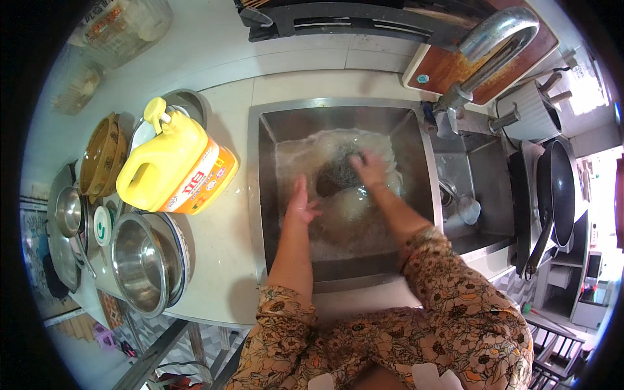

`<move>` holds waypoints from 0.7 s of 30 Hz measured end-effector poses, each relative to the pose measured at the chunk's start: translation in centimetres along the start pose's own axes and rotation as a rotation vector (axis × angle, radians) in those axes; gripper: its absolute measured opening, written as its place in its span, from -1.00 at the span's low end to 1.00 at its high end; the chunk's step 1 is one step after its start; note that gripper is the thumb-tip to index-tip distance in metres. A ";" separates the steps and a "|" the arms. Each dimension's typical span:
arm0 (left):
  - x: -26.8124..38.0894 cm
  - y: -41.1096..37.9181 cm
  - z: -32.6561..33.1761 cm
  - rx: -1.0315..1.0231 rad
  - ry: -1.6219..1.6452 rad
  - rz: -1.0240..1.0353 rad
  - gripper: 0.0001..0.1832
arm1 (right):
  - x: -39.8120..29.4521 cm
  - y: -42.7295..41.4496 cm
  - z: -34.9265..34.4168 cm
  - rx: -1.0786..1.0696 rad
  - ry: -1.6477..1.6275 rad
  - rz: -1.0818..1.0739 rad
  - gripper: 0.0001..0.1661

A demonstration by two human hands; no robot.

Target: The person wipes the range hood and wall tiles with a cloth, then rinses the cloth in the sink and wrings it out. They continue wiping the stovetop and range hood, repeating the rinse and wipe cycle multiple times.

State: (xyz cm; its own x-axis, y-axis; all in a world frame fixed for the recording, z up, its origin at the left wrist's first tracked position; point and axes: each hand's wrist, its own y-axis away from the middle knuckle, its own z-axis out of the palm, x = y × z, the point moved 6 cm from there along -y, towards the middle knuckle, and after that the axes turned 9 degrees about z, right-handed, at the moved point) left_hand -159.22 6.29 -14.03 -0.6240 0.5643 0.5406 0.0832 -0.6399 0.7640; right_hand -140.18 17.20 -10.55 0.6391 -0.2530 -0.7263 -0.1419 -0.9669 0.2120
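A steel sink basin (292, 118) lies before me with cloudy, rippling water (297, 151) in it. A dark round patch (336, 178) shows through the churned water; I cannot tell whether it is an object or the drain. My left hand (303, 202) hovers over the basin's left part, fingers spread and empty. Blurred by motion, my right hand (369, 168) reaches to the right edge of the dark patch, its fingers apart and nothing visible in them.
A yellow detergent jug (165, 165) stands left of the sink, near steel bowls (141, 263) and brown bowls (97, 156). The faucet (502, 48) rises at back right, beside a second, smaller basin (487, 180) holding a strainer-like item. A frying pan (555, 190) stands farther right.
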 end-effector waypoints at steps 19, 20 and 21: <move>-0.1 -1.2 -1.6 0.067 0.009 0.060 -0.34 | 1.6 -2.2 -1.0 0.213 0.242 -0.165 -0.55; 0.2 -0.6 -0.7 0.068 0.059 0.030 -0.32 | 3.0 -1.8 -1.9 0.312 0.259 -0.007 -0.51; 0.5 0.0 0.1 0.071 0.101 0.007 -0.29 | 2.3 -0.9 0.4 0.132 0.053 -0.066 -0.54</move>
State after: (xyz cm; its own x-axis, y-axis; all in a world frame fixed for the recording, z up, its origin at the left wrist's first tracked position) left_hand -159.47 6.65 -13.68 -0.6983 0.5022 0.5100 0.1402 -0.6027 0.7855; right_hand -138.89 17.45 -12.61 0.6886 -0.1903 -0.6998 -0.1941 -0.9781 0.0750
